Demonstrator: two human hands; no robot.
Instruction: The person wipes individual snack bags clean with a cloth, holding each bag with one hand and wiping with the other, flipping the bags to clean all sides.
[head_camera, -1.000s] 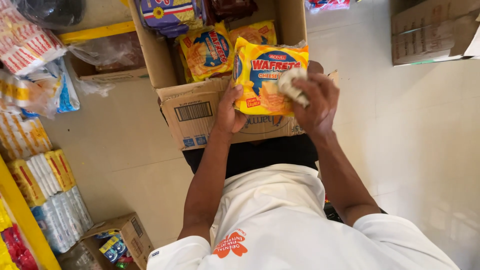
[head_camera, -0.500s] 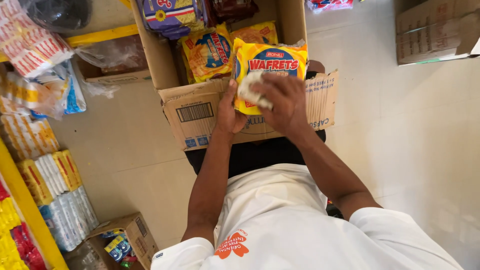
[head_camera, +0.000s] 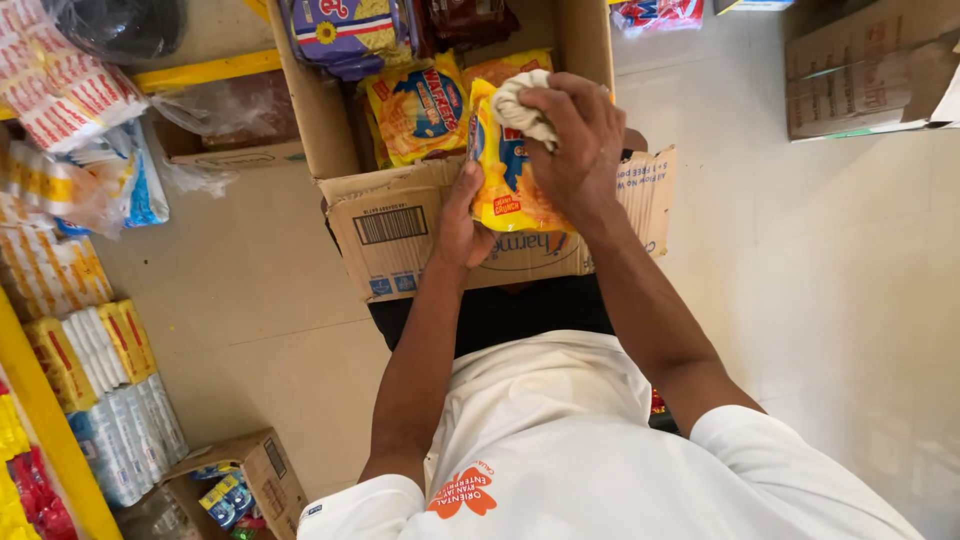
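Note:
My left hand (head_camera: 462, 222) grips the lower edge of a yellow snack packet (head_camera: 505, 185) held upright over an open cardboard box (head_camera: 400, 235). My right hand (head_camera: 570, 135) clutches a crumpled white cloth (head_camera: 522, 108) and presses it on the top of that packet. More yellow snack packets (head_camera: 418, 108) lie inside the box behind it.
Purple packets (head_camera: 345, 35) sit at the back of the box. Shelves of stacked packets (head_camera: 85, 370) run along the left. A small carton of items (head_camera: 240, 485) stands at lower left, and a folded cardboard box (head_camera: 865, 75) lies at upper right on the tiled floor.
The right hand with the cloth slid from the packet's right edge across its front to its top. The packet has turned partly sideways in my left hand.

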